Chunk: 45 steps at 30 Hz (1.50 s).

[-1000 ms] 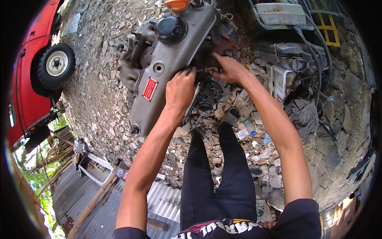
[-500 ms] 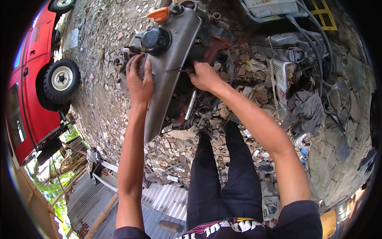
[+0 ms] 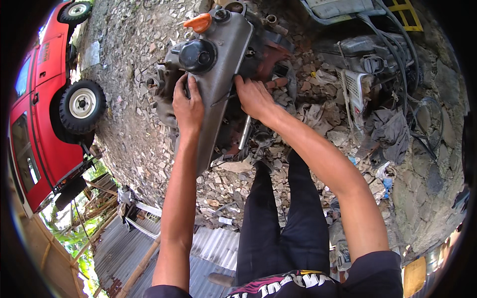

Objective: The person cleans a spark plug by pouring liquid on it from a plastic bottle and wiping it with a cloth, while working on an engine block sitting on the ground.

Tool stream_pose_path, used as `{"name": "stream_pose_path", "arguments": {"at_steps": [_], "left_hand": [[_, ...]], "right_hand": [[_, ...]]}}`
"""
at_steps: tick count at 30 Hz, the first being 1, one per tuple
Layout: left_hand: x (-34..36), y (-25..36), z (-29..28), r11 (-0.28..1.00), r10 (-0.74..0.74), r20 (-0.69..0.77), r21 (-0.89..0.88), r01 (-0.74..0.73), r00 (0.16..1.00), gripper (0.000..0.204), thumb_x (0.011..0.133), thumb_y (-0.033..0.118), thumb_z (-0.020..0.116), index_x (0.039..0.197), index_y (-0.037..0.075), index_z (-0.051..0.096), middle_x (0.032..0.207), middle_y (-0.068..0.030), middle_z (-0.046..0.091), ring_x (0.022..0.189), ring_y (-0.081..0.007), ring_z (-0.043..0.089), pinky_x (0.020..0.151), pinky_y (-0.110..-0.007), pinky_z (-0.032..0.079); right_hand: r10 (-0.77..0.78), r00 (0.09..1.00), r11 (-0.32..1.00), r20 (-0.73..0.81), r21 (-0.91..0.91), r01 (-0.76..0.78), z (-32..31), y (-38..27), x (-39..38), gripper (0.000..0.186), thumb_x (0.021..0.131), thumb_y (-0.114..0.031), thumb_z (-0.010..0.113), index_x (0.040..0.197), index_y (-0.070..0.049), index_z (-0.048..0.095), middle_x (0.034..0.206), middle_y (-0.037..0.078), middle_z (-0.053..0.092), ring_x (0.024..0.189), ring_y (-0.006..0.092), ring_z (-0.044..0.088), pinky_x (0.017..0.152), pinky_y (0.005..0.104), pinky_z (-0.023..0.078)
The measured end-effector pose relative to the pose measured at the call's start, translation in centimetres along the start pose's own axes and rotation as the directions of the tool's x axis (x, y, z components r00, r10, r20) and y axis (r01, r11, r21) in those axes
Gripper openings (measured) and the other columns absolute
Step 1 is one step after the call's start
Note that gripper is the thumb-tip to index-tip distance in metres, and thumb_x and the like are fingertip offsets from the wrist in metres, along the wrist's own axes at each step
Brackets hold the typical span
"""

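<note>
A grey metal valve cover (image 3: 218, 84) sits on an engine, with a black round cap (image 3: 198, 56) on top and an orange piece (image 3: 198, 23) at its far end. My left hand (image 3: 189, 107) rests on the cover's left edge just below the cap, fingers bent and slightly apart. Along the cover's right edge, my right hand (image 3: 254, 98) has its fingers closed on a thin dark strip (image 3: 222, 101) that lies slantwise over the cover. Its fingertips are partly hidden against the engine. Below that hand stands a shiny metal rod (image 3: 244, 132).
Stone-strewn ground (image 3: 134, 99) surrounds the engine. A red vehicle (image 3: 44, 119) is at the left. Cables (image 3: 397, 64), a white plastic crate (image 3: 355, 94) and a dark cloth (image 3: 390, 131) lie at the right by a stone wall (image 3: 427, 198). Corrugated sheets (image 3: 213, 246) are at the near left.
My left hand has shifted right, closer below the black cap. The thin dark strip has tilted, its left end now nearer me. The whole view has swung slightly.
</note>
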<state>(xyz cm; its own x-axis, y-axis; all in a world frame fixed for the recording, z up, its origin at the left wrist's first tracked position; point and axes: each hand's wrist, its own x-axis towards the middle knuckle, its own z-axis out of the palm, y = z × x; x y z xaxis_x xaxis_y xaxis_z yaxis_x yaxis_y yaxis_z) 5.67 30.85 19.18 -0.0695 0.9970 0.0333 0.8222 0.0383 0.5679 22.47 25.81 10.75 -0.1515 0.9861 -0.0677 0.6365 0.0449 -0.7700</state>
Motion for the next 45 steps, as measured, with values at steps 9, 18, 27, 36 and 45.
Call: {"name": "stream_pose_path", "arguments": {"at_steps": [9,18,27,36,45], "left_hand": [[0.3,0.1,0.4,1.0,0.031,-0.023,0.007,-0.031,0.999,0.043,0.101,0.034,0.057,0.124,-0.003,0.063,0.119,-0.0242,0.066,0.113,-0.0388,0.063,0.097,-0.043,0.048],[0.1,0.0,0.2,0.997,0.001,-0.02,0.08,0.001,1.0,0.044,0.101,0.036,0.057,0.125,-0.001,0.062,0.12,-0.0248,0.065,0.114,-0.0378,0.062,0.097,-0.043,0.048],[0.1,0.0,-0.2,0.996,0.085,-0.021,0.04,-0.084,0.996,0.044,0.098,0.031,0.065,0.124,-0.004,0.063,0.121,-0.0234,0.065,0.114,-0.0344,0.063,0.099,-0.041,0.047],[-15.9,2.2,-1.4,0.761,0.645,0.322,-0.35,-0.545,0.693,0.056,0.079,0.012,0.078,0.13,0.0,0.057,0.122,-0.0186,0.063,0.117,-0.0373,0.058,0.102,-0.045,0.045],[-21.4,-1.2,-5.8,0.826,0.513,0.643,-0.549,-0.125,0.569,0.035,0.093,0.005,0.062,0.126,-0.003,0.053,0.113,-0.021,0.06,0.104,-0.0378,0.061,0.089,-0.042,0.049]], "right_hand": [[-0.243,0.967,0.934,-0.071,-0.285,0.214,-0.8,0.3,0.8,0.015,0.079,-0.003,0.059,0.095,-0.005,0.06,0.085,0.013,0.066,0.091,0.0302,0.066,0.085,0.0394,0.049],[-0.219,0.975,0.927,0.048,-0.303,0.223,-5.8,0.4,-2.0,0.018,0.078,0.003,0.06,0.095,-0.002,0.054,0.085,0.014,0.066,0.088,0.0319,0.066,0.082,0.0427,0.05],[0.297,0.94,0.924,-0.168,0.299,-0.239,-11.8,-2.5,-8.2,0.019,0.096,-0.013,0.063,0.097,0.003,0.053,0.075,0.024,0.066,0.074,0.0446,0.066,0.064,0.0495,0.05],[0.53,0.847,0.723,-0.036,0.542,-0.429,-6.9,-6.8,-18.5,0.032,0.102,-0.029,0.058,0.094,0.002,0.056,0.065,0.017,0.064,0.062,0.0284,0.069,0.057,0.04,0.049],[0.435,0.895,0.681,0.101,0.614,-0.4,-3.9,-13.1,-25.1,0.047,0.094,-0.031,0.072,0.12,0.002,0.052,0.088,0.019,0.07,0.082,0.0217,0.072,0.07,0.0353,0.053]]}}
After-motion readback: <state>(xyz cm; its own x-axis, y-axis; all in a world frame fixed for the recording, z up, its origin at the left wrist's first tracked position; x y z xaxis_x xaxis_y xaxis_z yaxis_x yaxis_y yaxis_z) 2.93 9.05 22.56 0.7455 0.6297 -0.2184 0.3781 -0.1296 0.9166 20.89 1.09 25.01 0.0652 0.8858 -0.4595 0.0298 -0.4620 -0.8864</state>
